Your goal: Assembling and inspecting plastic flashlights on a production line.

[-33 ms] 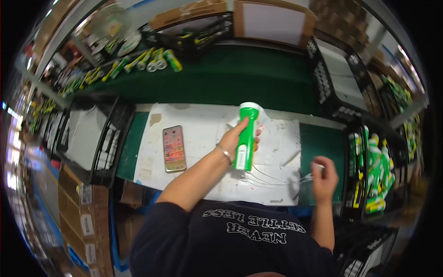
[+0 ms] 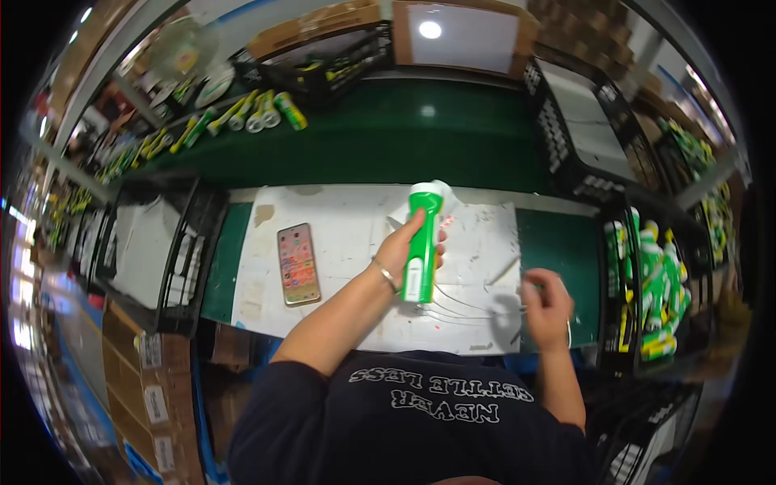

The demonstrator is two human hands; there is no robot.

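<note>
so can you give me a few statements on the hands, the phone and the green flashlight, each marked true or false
1. The left grip holds the green flashlight. True.
2. The right grip touches the green flashlight. False: it is apart from it, off to the right.
3. The phone lies on the white sheet. True.
4. The phone is to the right of the green flashlight. False: it is to the left.
5. The phone's screen is lit. True.
6. The flashlight's white end points toward the person's body. False: it points away.
</note>
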